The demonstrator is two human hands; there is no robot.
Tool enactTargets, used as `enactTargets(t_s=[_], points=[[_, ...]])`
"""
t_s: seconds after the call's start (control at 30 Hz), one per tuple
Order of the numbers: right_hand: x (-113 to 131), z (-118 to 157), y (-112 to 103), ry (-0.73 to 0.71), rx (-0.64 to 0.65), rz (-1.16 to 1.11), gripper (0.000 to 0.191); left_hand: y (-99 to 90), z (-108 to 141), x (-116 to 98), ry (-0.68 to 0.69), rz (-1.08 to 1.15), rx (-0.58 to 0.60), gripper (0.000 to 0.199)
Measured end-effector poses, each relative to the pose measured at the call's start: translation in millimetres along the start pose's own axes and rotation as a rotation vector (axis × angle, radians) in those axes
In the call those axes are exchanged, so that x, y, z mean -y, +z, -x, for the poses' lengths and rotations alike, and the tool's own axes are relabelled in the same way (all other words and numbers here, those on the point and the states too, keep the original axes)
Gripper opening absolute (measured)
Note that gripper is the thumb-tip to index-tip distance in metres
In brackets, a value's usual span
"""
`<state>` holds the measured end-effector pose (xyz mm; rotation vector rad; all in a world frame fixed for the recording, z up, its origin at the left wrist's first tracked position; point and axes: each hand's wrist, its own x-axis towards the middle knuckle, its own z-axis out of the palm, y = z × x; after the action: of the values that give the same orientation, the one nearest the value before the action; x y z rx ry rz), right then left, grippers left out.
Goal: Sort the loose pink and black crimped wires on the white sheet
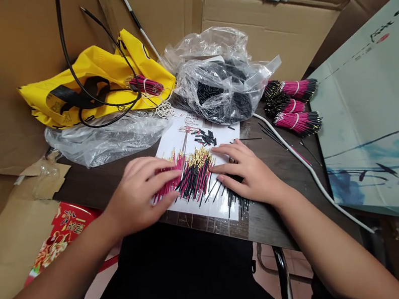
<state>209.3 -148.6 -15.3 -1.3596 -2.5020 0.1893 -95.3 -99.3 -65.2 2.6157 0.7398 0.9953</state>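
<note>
Many short pink and black wires [197, 177] with gold-coloured tips lie side by side on a white printed sheet [171, 134]. My left hand [139, 190] rests over the pink wires at the left, fingers stretched and apart, gripping nothing that I can see. At the right my right hand [247, 170] lies spread, its fingertips touching the edge of the row and covering part of the black wires. Small black sleeve pieces [207, 137] are scattered on the sheet just beyond the gold tips.
A clear plastic bag [225, 87] full of black pieces stands at the back. Tied wire bundles [296, 120] lie right of it. On the left are a yellow bag [94, 65], a wire bundle [149, 85] and black cable. A white cable [297, 158] crosses the dark table [101, 186].
</note>
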Motion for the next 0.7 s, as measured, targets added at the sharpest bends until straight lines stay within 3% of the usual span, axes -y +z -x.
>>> enactTargets(t_s=[0.17,0.47,0.63,0.7], points=[[-1,2,-2,-0.022,-0.043,-0.010,0.020,23.0,-19,-28,0.128,-0.068,0.143,0.046],[3,4,-1,0.060,-0.011,-0.027,0.013,33.3,-20,-28,0.117,-0.115,0.233,0.048],[2,7,1,0.134,0.005,-0.035,0.039,33.8,-20,-29,0.117,-0.123,0.169,0.053],[3,7,2,0.170,-0.005,-0.029,0.041,33.5,-19,-30,0.113,-0.129,0.135,0.049]])
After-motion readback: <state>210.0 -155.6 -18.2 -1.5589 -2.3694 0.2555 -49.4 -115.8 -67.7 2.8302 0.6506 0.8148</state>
